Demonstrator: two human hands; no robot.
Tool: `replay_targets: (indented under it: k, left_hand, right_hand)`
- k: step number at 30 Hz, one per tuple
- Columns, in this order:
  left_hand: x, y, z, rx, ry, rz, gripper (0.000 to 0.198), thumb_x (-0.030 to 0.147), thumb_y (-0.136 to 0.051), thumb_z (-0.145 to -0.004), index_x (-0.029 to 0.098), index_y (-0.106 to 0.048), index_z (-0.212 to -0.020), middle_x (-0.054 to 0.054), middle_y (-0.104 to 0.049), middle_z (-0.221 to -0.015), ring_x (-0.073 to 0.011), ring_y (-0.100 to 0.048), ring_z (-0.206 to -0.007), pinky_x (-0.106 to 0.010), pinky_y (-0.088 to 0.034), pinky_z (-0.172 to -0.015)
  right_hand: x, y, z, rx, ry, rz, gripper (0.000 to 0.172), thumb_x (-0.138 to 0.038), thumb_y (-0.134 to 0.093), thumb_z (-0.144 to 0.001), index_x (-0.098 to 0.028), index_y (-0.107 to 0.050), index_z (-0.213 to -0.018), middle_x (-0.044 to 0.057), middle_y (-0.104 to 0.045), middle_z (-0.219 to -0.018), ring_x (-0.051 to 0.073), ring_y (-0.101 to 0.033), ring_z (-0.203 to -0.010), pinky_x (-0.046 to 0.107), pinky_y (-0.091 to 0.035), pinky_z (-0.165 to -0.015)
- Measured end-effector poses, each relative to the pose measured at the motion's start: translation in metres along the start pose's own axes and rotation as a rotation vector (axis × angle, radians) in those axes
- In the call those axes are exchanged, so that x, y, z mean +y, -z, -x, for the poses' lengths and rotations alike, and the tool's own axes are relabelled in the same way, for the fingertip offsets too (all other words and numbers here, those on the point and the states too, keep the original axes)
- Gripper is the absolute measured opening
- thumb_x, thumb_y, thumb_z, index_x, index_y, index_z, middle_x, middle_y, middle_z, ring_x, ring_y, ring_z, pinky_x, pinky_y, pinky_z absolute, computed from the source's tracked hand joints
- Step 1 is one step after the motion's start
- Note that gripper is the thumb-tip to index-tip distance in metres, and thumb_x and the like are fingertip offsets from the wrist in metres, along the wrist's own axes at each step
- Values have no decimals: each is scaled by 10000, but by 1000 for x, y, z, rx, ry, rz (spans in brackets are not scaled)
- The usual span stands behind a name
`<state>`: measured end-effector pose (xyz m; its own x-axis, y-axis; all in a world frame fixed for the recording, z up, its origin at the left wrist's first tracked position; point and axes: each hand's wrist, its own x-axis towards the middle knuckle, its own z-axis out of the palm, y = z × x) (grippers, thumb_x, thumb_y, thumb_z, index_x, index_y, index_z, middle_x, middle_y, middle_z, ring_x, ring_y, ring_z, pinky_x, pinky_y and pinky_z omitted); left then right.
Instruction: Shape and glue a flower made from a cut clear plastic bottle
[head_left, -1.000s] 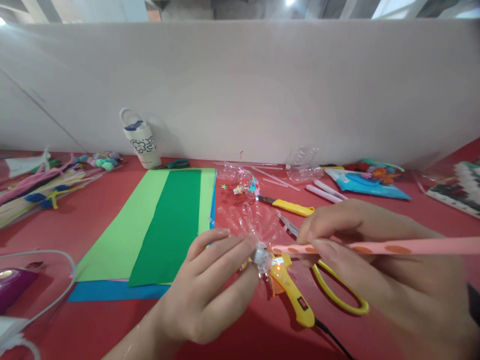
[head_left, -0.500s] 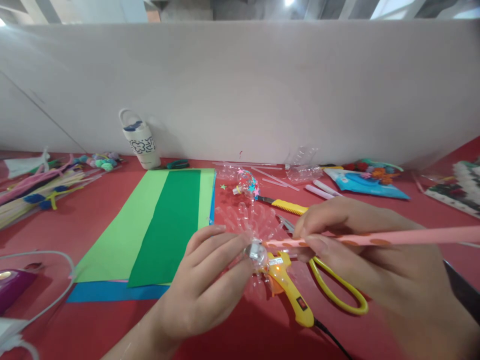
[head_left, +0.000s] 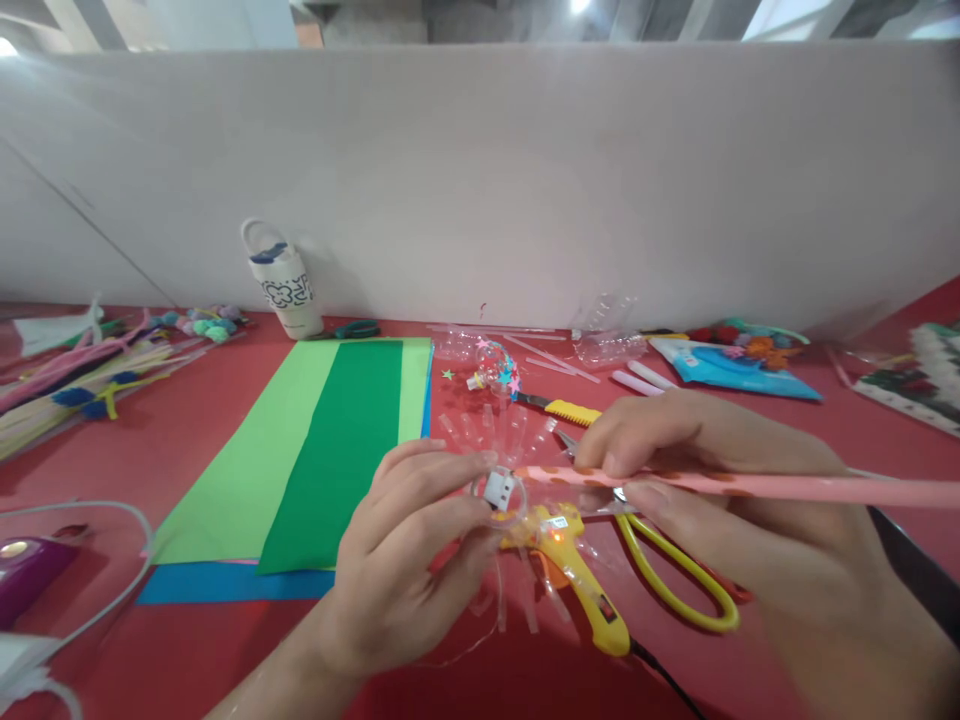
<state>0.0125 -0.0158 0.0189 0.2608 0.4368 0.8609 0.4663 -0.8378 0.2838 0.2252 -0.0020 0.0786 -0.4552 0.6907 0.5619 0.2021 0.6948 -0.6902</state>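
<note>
My left hand (head_left: 420,545) grips a clear plastic bottle top (head_left: 517,515) whose cut strips fan out above and below. Inside its ring sits a small white block (head_left: 499,488) with dark slots, like a USB plug. My right hand (head_left: 697,510) is closed around a pink pencil (head_left: 795,487) with brown-orange spots. The pencil lies nearly level, its left end close beside the white block; whether they touch I cannot tell. Just below lies a yellow hot glue gun (head_left: 589,590), its light glowing orange. Yellow-handled scissors (head_left: 675,580) lie partly under my right hand.
Green sheets (head_left: 330,450) lie on the red table to the left, near a white tumbler (head_left: 285,290). A yellow cutter (head_left: 574,412), a clear ball with stars (head_left: 499,370) and a blue packet (head_left: 735,368) lie farther back. A white partition (head_left: 480,180) stands behind.
The bottle top has turned in my left hand, and its lower strips show more. The white block has shifted slightly left and up. The pencil's left end has risen a little while its right end dipped.
</note>
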Motion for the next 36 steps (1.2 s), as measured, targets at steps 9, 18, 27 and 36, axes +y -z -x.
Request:
replay_targets:
  k: [9, 18, 27, 36]
  left_hand:
    - [-1, -4, 4, 72, 149, 172, 247, 53, -643, -739, 198, -578, -929, -67, -686, -973, -192, -643, -932, -422, -505, -882]
    - [-3, -2, 5, 114, 201, 212, 263, 40, -629, -741, 199, -577, -944, -76, -675, -1009, -202, -634, -969, -418, -497, -892]
    - [1, 0, -4, 3, -69, -33, 166, 85, -615, -775, 176, -556, -901, -76, -704, -915, -162, -666, -830, -385, -535, -821]
    - [1, -1, -1, -11, -82, -22, 193, 54, -620, -764, 156, -559, -916, -90, -702, -939, -159, -656, -865, -394, -524, -838]
  right_hand:
    - [-2, -2, 5, -13, 163, 251, 276, -29, -524, -734, -249, -569, -893, 5, -659, -816, 173, -640, -770, 286, -517, -621]
    - [-8, -3, 5, 63, 148, 242, 238, -54, -508, -758, -248, -578, -876, -11, -658, -791, 144, -639, -749, 256, -513, -606]
    - [-4, -13, -1, 63, 137, 267, 213, -231, -425, -923, -289, -608, -1014, -5, -714, -988, 191, -629, -998, 373, -476, -918]
    - [7, -16, -1, 16, 98, 189, 161, -247, -451, -917, -273, -608, -944, -2, -710, -951, 182, -585, -1055, 384, -449, -946]
